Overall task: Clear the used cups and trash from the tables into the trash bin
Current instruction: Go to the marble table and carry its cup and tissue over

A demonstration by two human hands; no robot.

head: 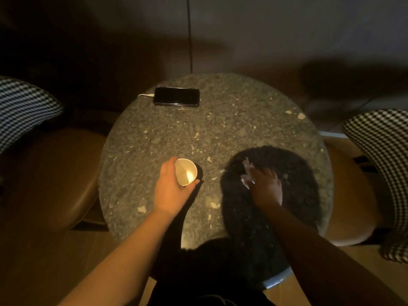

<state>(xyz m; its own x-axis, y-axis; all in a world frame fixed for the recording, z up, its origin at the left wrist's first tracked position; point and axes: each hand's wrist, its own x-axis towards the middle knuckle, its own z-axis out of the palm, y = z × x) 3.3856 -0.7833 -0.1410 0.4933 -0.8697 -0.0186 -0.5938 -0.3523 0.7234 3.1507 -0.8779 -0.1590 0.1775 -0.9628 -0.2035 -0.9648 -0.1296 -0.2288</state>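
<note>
Left hand (171, 184): lower centre-left of frame, fingers wrapped round white paper cup (186, 172), cup upright on table.
Right hand (266, 187): lower centre-right, in shadow, fingers closing over crumpled paper scrap (247, 173); grip firmness unclear.
Step, judged: gathering stage. Next: lift both, carry to bin; no bin in view.
Surface: round speckled stone table (220, 129); phone (176, 96) on charge cable, upper centre, to be left.
Room: dim; checked chairs (24, 107) at left and right edges.

No readable text, label, brand or number anywhere. Phone (176, 96) at 12 o'clock on table (242, 120): screen dark, blank. Paper cup (186, 172): plain white, unmarked.
</note>
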